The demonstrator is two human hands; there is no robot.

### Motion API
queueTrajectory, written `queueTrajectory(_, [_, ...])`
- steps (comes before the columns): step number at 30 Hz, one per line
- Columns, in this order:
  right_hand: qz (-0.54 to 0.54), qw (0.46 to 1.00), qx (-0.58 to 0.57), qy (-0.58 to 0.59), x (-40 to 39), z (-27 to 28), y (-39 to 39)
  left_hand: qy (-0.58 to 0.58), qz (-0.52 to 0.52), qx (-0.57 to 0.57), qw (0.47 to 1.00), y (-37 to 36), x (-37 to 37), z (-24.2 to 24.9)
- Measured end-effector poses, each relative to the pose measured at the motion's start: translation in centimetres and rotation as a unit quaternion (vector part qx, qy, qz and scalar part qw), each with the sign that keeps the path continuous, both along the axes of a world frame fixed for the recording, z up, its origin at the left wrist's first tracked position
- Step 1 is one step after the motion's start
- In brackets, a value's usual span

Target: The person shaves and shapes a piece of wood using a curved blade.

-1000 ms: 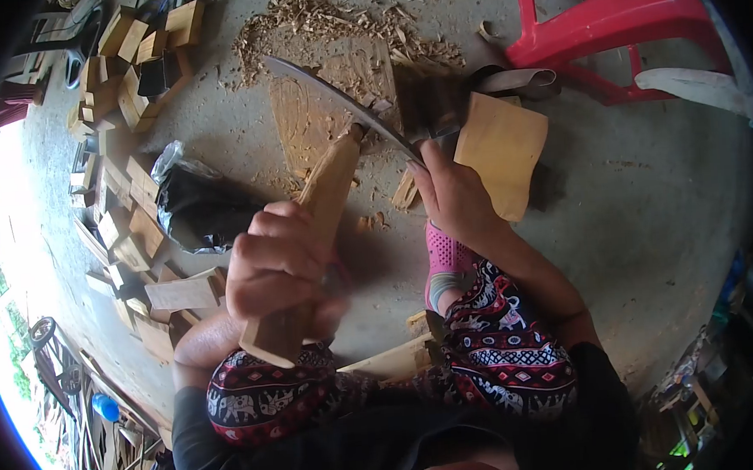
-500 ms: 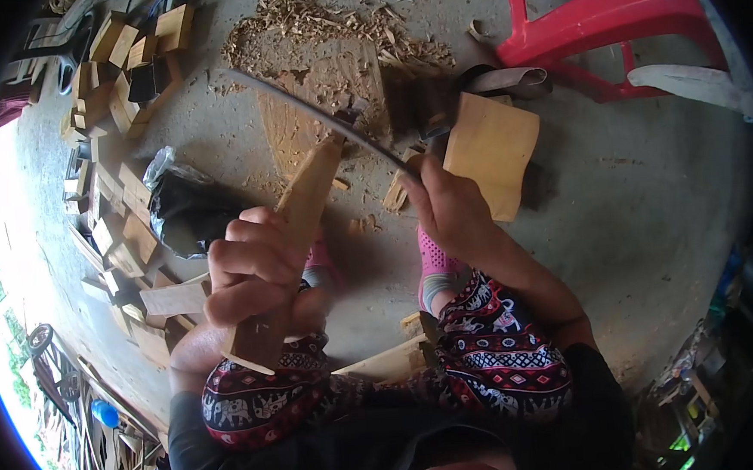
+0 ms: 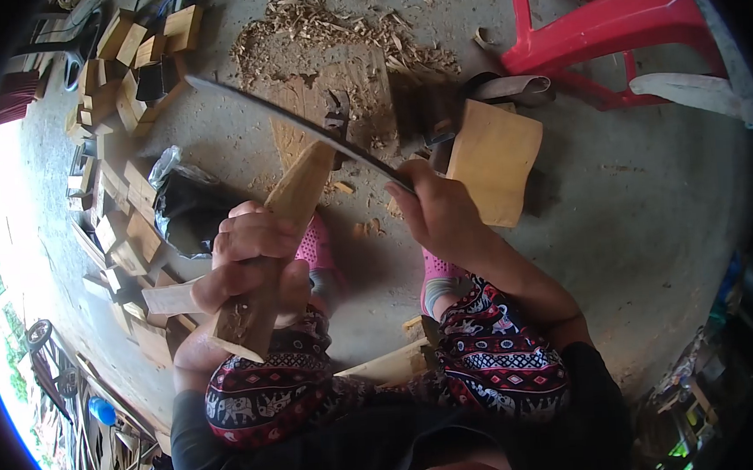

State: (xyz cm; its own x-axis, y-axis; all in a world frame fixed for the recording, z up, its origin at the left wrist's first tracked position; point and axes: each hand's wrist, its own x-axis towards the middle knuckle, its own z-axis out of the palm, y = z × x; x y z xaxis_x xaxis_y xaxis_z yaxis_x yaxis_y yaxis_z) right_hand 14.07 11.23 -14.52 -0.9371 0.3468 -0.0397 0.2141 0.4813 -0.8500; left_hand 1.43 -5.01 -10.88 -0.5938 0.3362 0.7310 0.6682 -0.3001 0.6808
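My left hand [image 3: 253,255] is wrapped round a piece of wood [image 3: 304,183], which is held tilted above my left thigh. Its far end tapers, and a blunt end shows below my fist. In my closed right hand [image 3: 444,209] is a long, narrow, dark metal tool [image 3: 278,113] with a pointed tip; its grip is hidden by my fingers. The tool slants up to the left and crosses the tapered end of the wood in this view. Beyond it, a dark metal tool head [image 3: 335,115] rests on a wooden block [image 3: 367,80] strewn with chips.
Many cut wood blocks [image 3: 142,206] lie along the left, beside a black plastic bag [image 3: 187,212]. A curved wood piece [image 3: 497,163] is ahead on the right, near a red plastic chair [image 3: 614,35]. Wood shavings [image 3: 303,24] are heaped at the back.
The metal tool has shifted to the left along the wood, its tip reaching farther out. The wood has tilted a little, and more of the tool head on the block shows.
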Motion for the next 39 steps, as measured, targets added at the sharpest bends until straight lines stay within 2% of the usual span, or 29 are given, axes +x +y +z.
queueTrajectory(2, [0.016,0.999,0.014,-0.027,-0.7,-4.0,-0.3,-0.031,0.007,-0.004,0.999,-0.2,0.2,0.2])
queueTrajectory(4, [0.027,0.998,0.031,-0.050,-1.1,-4.8,0.0,-0.036,0.030,-0.005,0.999,0.3,0.4,0.7])
queueTrajectory(6, [0.033,0.998,0.031,-0.045,-0.8,-4.0,0.1,-0.050,0.053,-0.017,0.997,-0.1,0.4,0.5])
queueTrajectory(8, [0.041,0.998,0.039,-0.042,-0.7,-2.2,0.4,-0.024,-0.013,-0.002,1.000,-0.6,0.0,-0.2])
queueTrajectory(10, [0.029,0.998,0.039,0.026,-0.5,-0.8,0.0,-0.030,0.002,0.017,0.999,0.3,0.4,-0.2])
queueTrajectory(12, [0.029,0.999,0.037,0.013,-0.9,-2.6,-0.3,-0.028,0.016,0.035,0.999,0.3,0.4,0.0])
queueTrajectory(14, [0.029,0.999,0.038,0.004,-1.1,-4.5,-0.3,-0.021,0.019,-0.005,1.000,-0.1,0.3,0.0])
queueTrajectory(16, [0.029,0.998,0.031,-0.049,-1.4,-5.9,-0.2,-0.019,0.039,0.016,0.999,0.8,0.5,0.0])
queueTrajectory(17, [0.028,0.998,0.023,-0.052,-1.5,-4.8,-0.4,-0.026,0.059,0.029,0.998,0.8,0.8,0.0])
queueTrajectory(18, [0.031,0.999,0.029,-0.026,-1.4,-3.2,-0.5,-0.032,0.059,0.021,0.998,0.5,0.9,-0.2])
queueTrajectory(20, [0.035,0.998,0.049,0.001,-1.7,-1.2,0.1,-0.013,0.028,0.077,0.997,0.8,0.6,-0.9])
queueTrajectory(21, [0.028,0.997,0.046,0.051,-1.6,-0.6,-0.1,-0.015,0.028,0.078,0.996,0.5,0.5,-0.9])
queueTrajectory(22, [0.020,0.993,0.042,0.105,-1.8,-0.3,-0.3,0.011,-0.015,0.020,1.000,-0.1,0.2,-0.8])
queueTrajectory(23, [0.021,0.993,0.042,0.108,-2.1,-1.2,-0.5,0.040,-0.056,-0.038,0.997,-0.8,-0.3,-0.6])
queueTrajectory(25, [0.044,0.999,0.014,0.022,-2.3,-4.5,-0.8,0.070,-0.062,-0.079,0.992,-1.4,-0.5,-0.3])
queueTrajectory(26, [0.045,0.999,0.016,0.024,-1.9,-5.5,-0.8,0.057,-0.034,-0.090,0.994,-1.4,-0.3,-0.4])
queueTrajectory(28, [0.064,0.995,0.056,-0.054,-1.4,-7.0,-0.9,0.041,0.013,-0.096,0.994,-1.1,-0.2,0.0])
queueTrajectory(29, [0.063,0.995,0.047,-0.060,-1.2,-6.3,-1.3,0.035,0.011,-0.105,0.994,-1.5,0.0,-0.2])
queueTrajectory(31, [0.072,0.996,0.052,-0.029,-1.5,-3.0,-0.4,0.030,-0.025,-0.045,0.998,-1.4,0.0,-1.2])
queueTrajectory(35, [0.068,0.996,0.052,0.006,-1.6,-1.0,-0.8,0.052,-0.036,-0.056,0.996,-0.8,-0.2,-1.4])
queueTrajectory(38, [0.040,0.999,0.030,0.000,-1.6,-6.2,-1.5,0.053,-0.058,-0.007,0.997,-0.4,0.2,-1.6])
queueTrajectory(39, [0.039,0.999,0.032,0.002,-1.8,-6.2,-1.2,0.015,-0.012,-0.020,1.000,0.1,0.6,-0.8])
